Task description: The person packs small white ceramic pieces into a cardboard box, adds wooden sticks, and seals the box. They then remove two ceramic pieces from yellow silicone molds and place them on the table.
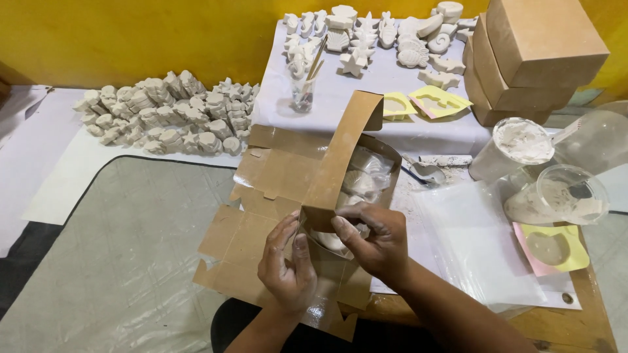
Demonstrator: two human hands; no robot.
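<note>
A brown cardboard box (340, 163) lies partly folded in front of me, its lid flap raised toward the back. Inside it sit several white plaster figures wrapped in clear plastic (363, 176). My left hand (286, 265) pinches the near edge of the box at its lower left corner. My right hand (373, 238) grips the box's near wall, fingers curled over the rim beside the wrapped figures. A flat unfolded cardboard sheet (255, 216) lies beneath the box, to its left.
Heaps of white plaster figures (170, 114) lie on the left and more plaster shapes (379, 36) at the back. Stacked brown boxes (530, 52) stand at the right. Plastic cups of plaster (556, 196), yellow moulds (435, 101) and a brush jar (304, 91) are nearby.
</note>
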